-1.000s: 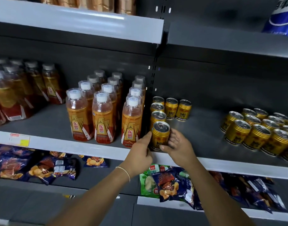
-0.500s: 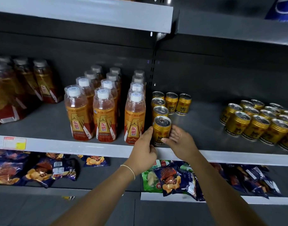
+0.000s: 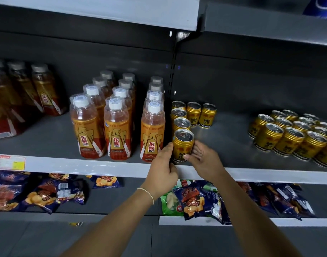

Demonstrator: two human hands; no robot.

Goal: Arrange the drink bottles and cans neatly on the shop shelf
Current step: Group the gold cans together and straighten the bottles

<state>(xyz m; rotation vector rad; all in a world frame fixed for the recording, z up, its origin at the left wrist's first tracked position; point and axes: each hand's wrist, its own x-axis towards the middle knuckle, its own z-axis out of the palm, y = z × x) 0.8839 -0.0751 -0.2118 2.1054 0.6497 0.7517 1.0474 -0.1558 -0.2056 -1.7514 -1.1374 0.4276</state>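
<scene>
A gold drink can (image 3: pixel 183 145) stands upright at the front edge of the grey middle shelf (image 3: pixel 103 166), at the head of a row of gold cans (image 3: pixel 180 115) running back. My left hand (image 3: pixel 163 166) touches its left side with thumb and fingers. My right hand (image 3: pixel 203 158) cups its right side, thumb across the label. Orange drink bottles (image 3: pixel 152 130) with white caps stand in three rows just left of the can. Two more gold cans (image 3: pixel 207 115) stand behind to the right.
A block of several gold cans (image 3: pixel 292 138) fills the shelf's right end, with bare shelf between it and my hands. Darker bottles (image 3: pixel 44 89) stand at the far left. Snack bags (image 3: pixel 194 201) lie on the shelf below. Another shelf (image 3: pixel 122 10) hangs overhead.
Both hands stay on the front gold can, with only slight shifts of the fingers. The camera has tilted a little, so the shelf sits lower and closer in view.
</scene>
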